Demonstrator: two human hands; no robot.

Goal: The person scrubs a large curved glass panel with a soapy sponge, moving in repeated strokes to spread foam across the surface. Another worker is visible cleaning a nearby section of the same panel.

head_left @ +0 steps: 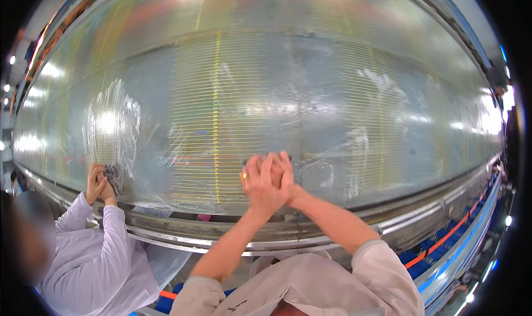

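Observation:
My left hand (261, 184) and my right hand (286, 176) are pressed together near the close edge of a large, glossy, see-through sheet (310, 105). The left one lies over the right, fingers bent, with a ring on it. Under them a small dark edge (244, 163) of something shows; most of it is covered, so its kind cannot be told. Fine yellow lines (221, 111) run across in bands beneath the glossy surface. Whitish smears (357, 141) mark the sheet to the right of my hands.
At my left a co-worker in a pale sleeve (113, 238) presses a grey cloth (112, 178) on the sheet with both hands, beside wet-looking white streaks (113, 119). A metal rail (205, 241) borders the near side. Blue and orange framework (449, 238) stands at the lower right.

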